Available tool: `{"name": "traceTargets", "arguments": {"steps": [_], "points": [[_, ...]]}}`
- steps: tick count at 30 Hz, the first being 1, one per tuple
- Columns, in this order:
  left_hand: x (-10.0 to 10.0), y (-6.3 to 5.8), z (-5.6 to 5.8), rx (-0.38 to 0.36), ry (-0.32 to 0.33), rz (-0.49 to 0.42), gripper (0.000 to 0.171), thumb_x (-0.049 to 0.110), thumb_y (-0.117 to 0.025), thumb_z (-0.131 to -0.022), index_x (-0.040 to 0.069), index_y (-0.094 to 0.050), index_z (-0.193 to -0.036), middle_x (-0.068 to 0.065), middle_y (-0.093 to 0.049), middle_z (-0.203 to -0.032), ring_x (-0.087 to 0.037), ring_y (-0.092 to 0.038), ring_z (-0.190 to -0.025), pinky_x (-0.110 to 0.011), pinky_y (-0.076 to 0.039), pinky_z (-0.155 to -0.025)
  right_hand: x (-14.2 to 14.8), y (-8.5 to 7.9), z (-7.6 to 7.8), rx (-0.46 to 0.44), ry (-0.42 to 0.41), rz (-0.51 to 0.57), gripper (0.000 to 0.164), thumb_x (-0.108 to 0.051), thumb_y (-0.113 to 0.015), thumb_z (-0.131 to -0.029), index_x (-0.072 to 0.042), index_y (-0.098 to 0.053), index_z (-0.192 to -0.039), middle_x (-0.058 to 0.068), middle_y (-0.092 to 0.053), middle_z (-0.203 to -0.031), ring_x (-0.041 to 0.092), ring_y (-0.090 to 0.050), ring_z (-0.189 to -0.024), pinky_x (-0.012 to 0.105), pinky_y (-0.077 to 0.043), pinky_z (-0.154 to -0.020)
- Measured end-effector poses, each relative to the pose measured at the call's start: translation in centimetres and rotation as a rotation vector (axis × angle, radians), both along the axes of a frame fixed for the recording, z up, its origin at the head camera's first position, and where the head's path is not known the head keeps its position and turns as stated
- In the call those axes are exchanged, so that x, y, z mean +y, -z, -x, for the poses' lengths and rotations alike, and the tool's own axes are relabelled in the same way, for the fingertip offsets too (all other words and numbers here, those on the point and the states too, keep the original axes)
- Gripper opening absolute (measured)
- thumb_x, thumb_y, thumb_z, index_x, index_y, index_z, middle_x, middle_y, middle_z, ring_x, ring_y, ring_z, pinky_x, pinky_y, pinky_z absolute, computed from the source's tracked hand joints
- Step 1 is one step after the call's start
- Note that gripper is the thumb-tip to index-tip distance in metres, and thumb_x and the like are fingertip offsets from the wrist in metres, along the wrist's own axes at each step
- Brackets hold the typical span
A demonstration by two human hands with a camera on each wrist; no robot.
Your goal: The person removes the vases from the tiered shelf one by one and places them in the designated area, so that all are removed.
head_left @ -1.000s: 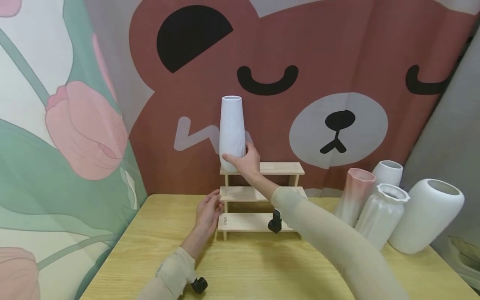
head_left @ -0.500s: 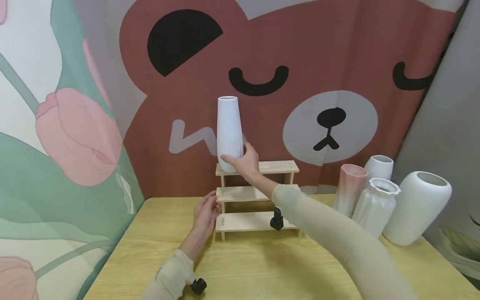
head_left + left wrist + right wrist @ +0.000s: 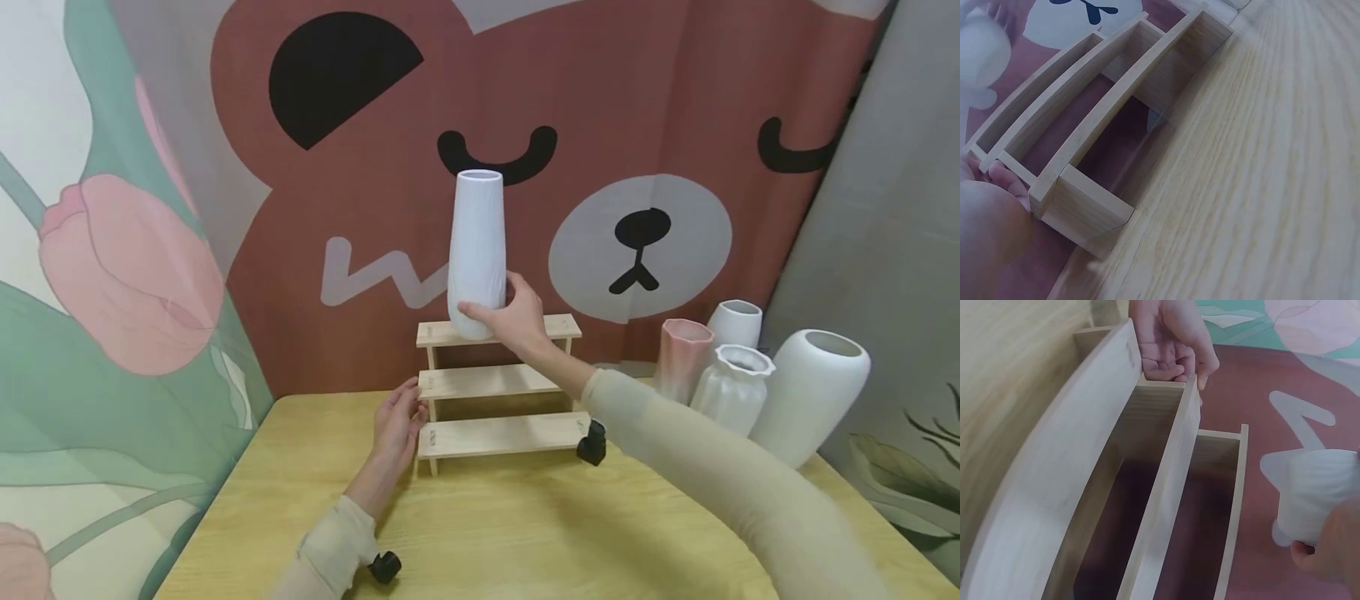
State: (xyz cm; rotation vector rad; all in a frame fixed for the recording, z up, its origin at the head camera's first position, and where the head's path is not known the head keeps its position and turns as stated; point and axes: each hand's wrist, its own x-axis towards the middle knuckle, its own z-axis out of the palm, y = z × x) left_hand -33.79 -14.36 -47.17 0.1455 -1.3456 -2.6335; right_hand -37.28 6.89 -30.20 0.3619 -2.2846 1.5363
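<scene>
A tall white vase (image 3: 477,242) with a textured surface stands upright over the top step of a three-tier wooden display stand (image 3: 487,382). My right hand (image 3: 517,317) grips the vase low down, thumb in front. Whether its base touches the step, I cannot tell. At the stand's left end, my left hand (image 3: 397,425) holds the edge of the middle step; its curled fingers (image 3: 1166,374) show in the right wrist view. From the left wrist, the stand (image 3: 1091,119) appears from its side, with part of my left hand (image 3: 991,231) against it.
On the table's right side stand a pink-and-white vase (image 3: 682,358), a ruffled-rim white vase (image 3: 731,392), a small white vase (image 3: 737,323) and a large rounded white vase (image 3: 813,392). A bear-print curtain (image 3: 360,192) hangs behind the wooden table (image 3: 480,525).
My right hand has shifted the tall white vase rightward from the left end of the top step. My left hand stays at the stand's side. The head view has turned slightly right.
</scene>
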Motion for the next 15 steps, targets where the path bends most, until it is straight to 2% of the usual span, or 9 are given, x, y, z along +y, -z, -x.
{"name": "traceTargets", "arguments": {"steps": [4, 11, 15], "points": [[-0.1, -0.3, 0.2, 0.014, 0.002, 0.010, 0.036, 0.006, -0.063, -0.099, -0.004, -0.057, -0.134, -0.011, -0.054, -0.105, -0.013, -0.059, -0.078, -0.018, -0.051, -0.065, 2.2, -0.6, -1.5, 0.005, 0.005, -0.008, 0.093, -0.055, -0.089, -0.071, -0.016, -0.049, -0.146, 0.003, -0.059, -0.127, 0.022, -0.058, -0.113, 0.044, -0.055, -0.088], [-0.2, -0.4, 0.1, -0.014, 0.010, -0.007, 0.038, 0.005, -0.060, -0.100, -0.004, -0.056, -0.136, -0.010, -0.053, -0.103, -0.013, -0.059, -0.078, -0.019, -0.051, -0.064, 6.0, -0.6, -4.0, -0.031, -0.043, 0.017, 0.092, -0.054, -0.090, -0.071, -0.016, -0.050, -0.145, 0.004, -0.058, -0.127, 0.024, -0.057, -0.116, 0.045, -0.057, -0.088], [-0.3, -0.3, 0.1, -0.016, 0.013, -0.021, 0.038, 0.004, -0.061, -0.100, -0.004, -0.056, -0.136, -0.010, -0.054, -0.104, -0.013, -0.059, -0.078, -0.018, -0.051, -0.064, 7.8, -0.4, -5.3, -0.049, -0.024, 0.006, 0.090, -0.054, -0.091, -0.070, -0.017, -0.051, -0.142, 0.005, -0.059, -0.125, 0.024, -0.058, -0.116, 0.045, -0.058, -0.086]]}}
